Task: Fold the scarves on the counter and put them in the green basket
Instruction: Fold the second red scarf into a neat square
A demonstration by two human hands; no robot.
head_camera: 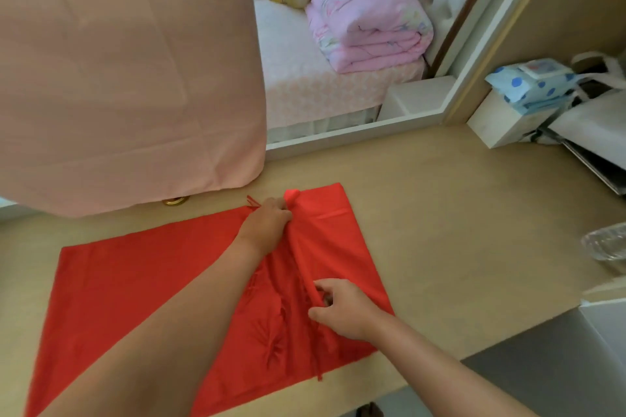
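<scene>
The scarf [118, 281] is spread on the counter [440, 213], with one fold begun. A raised ridge is gripped at its far end by the left hand [267, 223] and pinched near the front by the right hand [342, 308]. Folding is judged early. No basket is seen.

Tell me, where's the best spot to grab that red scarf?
On the raised ridge of gathered cloth, from above. The rest of the red scarf lies flat on the counter, offering nothing to pinch. The left hand grips the ridge's far end, the right hand pinches it nearer.
</scene>
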